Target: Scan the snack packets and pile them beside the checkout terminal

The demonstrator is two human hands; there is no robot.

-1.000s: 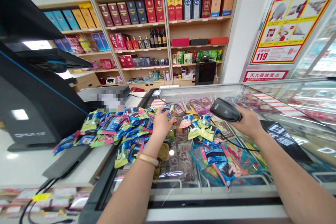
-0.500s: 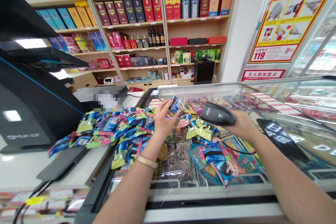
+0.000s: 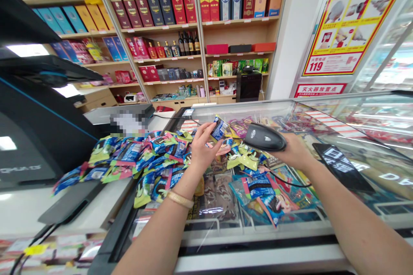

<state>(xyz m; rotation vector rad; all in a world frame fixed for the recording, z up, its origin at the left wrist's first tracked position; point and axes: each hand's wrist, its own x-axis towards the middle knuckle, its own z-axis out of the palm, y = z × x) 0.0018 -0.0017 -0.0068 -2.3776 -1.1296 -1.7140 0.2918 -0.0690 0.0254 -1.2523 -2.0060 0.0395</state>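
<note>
My left hand [image 3: 201, 148] pinches a small blue snack packet [image 3: 220, 128] and holds it up above the glass counter. My right hand [image 3: 292, 152] grips a black barcode scanner [image 3: 263, 136], its nose turned toward the packet and only a short gap away. A cable runs from the scanner down over the glass. Below and to the left of my left hand lies a heap of blue and green snack packets [image 3: 135, 159]. More packets [image 3: 258, 191] lie under my right hand.
A black till screen [image 3: 35, 133] stands at the left with a flat black keyboard [image 3: 72, 200] before it. The glass-topped display case [image 3: 338, 137] stretches right, with a black card [image 3: 342, 167] on it. Shelves of boxed goods [image 3: 180, 30] fill the back wall.
My left hand picked a blue packet out of the heap and raised it. My right hand moved the scanner left, close to that packet.
</note>
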